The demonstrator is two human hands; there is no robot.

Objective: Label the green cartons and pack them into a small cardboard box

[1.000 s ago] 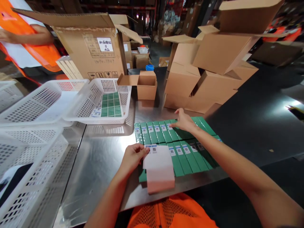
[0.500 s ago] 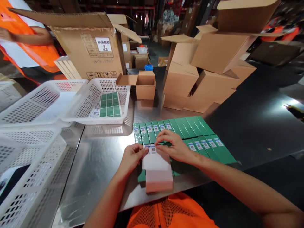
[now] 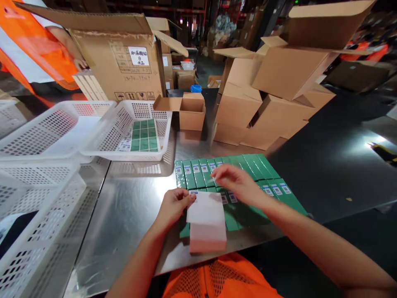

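My left hand (image 3: 176, 206) pinches the upper left corner of a white label sheet (image 3: 206, 209), which has a small printed label at that corner. Under the sheet sits a thick white stack (image 3: 207, 239) at the table's front edge. Raised above the green boxes (image 3: 259, 165), my right hand (image 3: 237, 182) is closed at the fingertips on a small pale label (image 3: 212, 180), slightly blurred. Two rows of shiny green boxes lie side by side, and several carry small white labels with a code. My right hand and the sheet cover part of the front row.
White perforated baskets (image 3: 124, 155) stand at the left; one contains a green gridded sheet (image 3: 144, 135). Behind are a large open carton (image 3: 120, 66), a small open box (image 3: 192, 118) and stacked brown cartons (image 3: 263, 103). A person in an orange vest (image 3: 37, 45) stands at the far left.
My right hand has lifted off the sheet and moved right and slightly up, taking a label away from it. My left hand still grips the sheet's corner.
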